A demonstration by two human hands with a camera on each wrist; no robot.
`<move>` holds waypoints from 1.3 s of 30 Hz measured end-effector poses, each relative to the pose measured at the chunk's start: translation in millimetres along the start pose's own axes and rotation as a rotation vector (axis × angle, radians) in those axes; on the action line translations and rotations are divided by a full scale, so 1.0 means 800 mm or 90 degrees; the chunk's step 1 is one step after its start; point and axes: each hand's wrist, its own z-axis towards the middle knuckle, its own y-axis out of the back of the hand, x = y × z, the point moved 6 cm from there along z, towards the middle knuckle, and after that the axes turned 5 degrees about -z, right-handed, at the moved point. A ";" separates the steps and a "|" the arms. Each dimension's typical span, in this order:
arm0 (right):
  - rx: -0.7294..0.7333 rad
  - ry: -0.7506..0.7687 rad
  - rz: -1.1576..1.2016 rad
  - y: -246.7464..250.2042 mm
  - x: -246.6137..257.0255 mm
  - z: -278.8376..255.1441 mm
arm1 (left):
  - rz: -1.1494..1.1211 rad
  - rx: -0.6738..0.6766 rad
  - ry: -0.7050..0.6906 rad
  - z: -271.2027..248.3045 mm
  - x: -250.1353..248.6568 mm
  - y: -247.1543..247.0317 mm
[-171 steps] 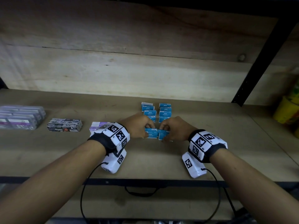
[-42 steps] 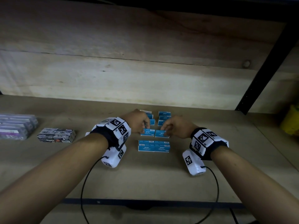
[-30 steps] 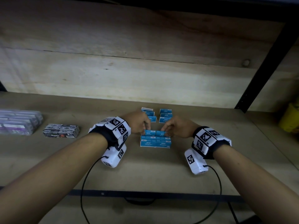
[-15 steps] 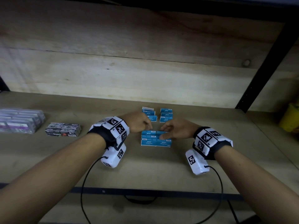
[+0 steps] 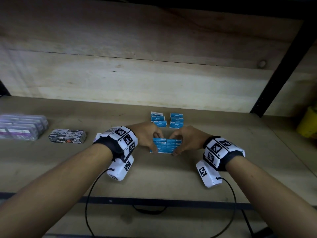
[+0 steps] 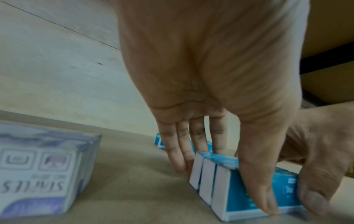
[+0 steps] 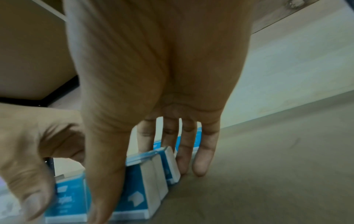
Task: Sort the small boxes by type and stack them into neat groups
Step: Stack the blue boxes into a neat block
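A tight block of blue staple boxes [image 5: 165,146] sits on the shelf board between my hands. My left hand [image 5: 155,142] grips its left end. In the left wrist view the thumb [image 6: 256,181] lies on the front face of the block [image 6: 220,189] and the fingers [image 6: 178,154] reach behind it. My right hand [image 5: 176,145] grips the right end in the same way, with the thumb [image 7: 107,174] in front of the block [image 7: 147,186] and the fingers [image 7: 200,159] behind. Two short rows of loose blue boxes [image 5: 158,119] [image 5: 176,121] lie just behind.
To the left lie a black staples box [image 5: 67,136], a wrapped pack of purple boxes [image 5: 22,127] and a pale purple box [image 6: 38,174] close to my left wrist. A yellow container [image 5: 308,124] stands at the far right. A black upright [image 5: 281,66] rises at the back right.
Two blue boxes were set against the front row to form the block. Half a second ago my hands rested on it; now both grip its ends, thumbs in front.
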 end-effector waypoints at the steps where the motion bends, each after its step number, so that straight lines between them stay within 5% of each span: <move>1: 0.001 0.001 0.000 0.000 0.000 0.000 | 0.001 -0.001 -0.004 0.000 0.000 -0.001; 17: 0.021 -0.042 0.071 0.004 -0.004 -0.002 | -0.019 -0.011 0.008 0.000 0.002 0.005; 21: -0.019 -0.061 0.193 0.023 -0.017 0.002 | -0.076 -0.119 0.008 0.006 0.005 0.038; 27: -0.214 -0.090 0.082 0.064 -0.044 0.017 | 0.058 -0.206 0.024 0.031 0.007 0.067; 39: -0.139 -0.119 -0.043 0.060 -0.065 0.054 | 0.164 -0.162 0.105 0.072 0.028 0.066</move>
